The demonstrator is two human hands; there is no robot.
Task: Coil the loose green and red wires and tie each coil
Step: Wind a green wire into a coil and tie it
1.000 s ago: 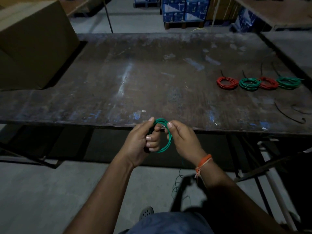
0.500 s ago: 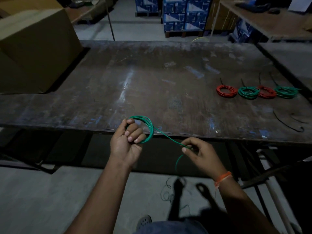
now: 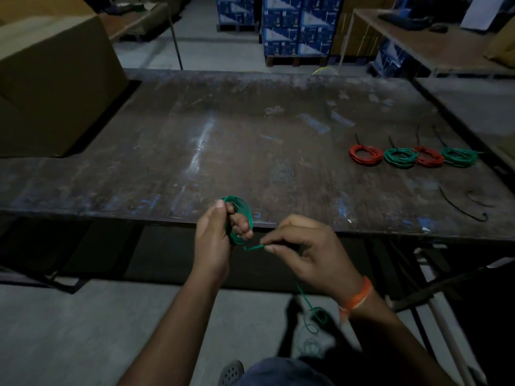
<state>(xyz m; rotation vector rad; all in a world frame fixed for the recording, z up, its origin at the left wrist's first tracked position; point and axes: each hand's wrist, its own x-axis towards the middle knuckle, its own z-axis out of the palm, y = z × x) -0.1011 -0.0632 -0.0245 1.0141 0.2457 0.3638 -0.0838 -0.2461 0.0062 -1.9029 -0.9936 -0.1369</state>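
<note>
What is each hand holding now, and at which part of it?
The left hand grips the green coil through its loops, at the left side. The right hand pinches the loose green wire just beside the coil.

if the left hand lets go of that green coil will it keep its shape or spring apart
Likely to spring loose: the green coil has no tie yet, only the left hand grips it. The strand pinched by the right hand bends and droops to the floor, so it seems floppy and light.
</note>
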